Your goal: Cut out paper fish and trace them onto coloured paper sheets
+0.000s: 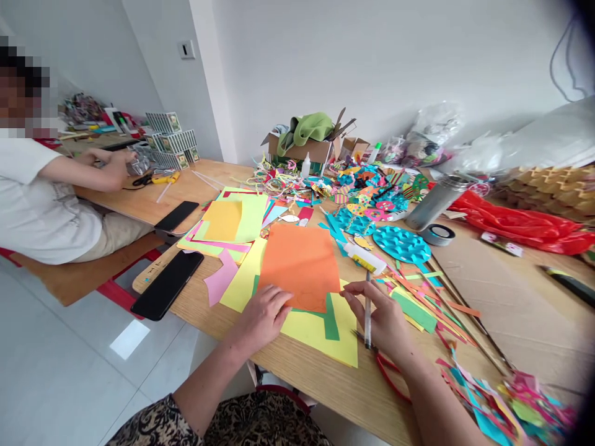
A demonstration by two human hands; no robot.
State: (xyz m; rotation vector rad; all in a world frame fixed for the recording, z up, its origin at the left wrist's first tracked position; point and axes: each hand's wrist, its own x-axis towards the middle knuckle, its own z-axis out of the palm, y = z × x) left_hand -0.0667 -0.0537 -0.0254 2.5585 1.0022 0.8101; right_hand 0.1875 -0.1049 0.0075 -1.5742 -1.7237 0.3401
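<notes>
"Starting from the orange sheet [300, 260], where is it placed?"

"It is laid flat over the yellow sheet [300, 331], with a green piece [331, 322] caught between them."

"How are the hands set?"

"The left hand [264, 314] is loosely bunched above the yellow sheet's near part, its fingertips laid on the orange sheet; whether the edge is pinched or merely pressed cannot be told. By the right hand [383, 310], at the yellow sheet's right edge, a pen [367, 331] is held among curled fingers, while thumb and forefinger are brought nearly together beside the orange sheet's near right corner."

"How is this step best handled?"

"Firm, even pressure should be kept from the left so that the stacked layers are not slid apart, and the pen should be kept from snagging the corner."

"Which way is the orange sheet turned?"

"No end is marked as a front. Its long axis, as far as can be judged, is directed away from the person, the near edge being slightly slanted."

"And farther out?"

"Red-handled scissors [393, 375] are found right of the yellow sheet, a glue bottle [365, 257] beyond its right side, and a phone [167, 285] to its left."
</notes>
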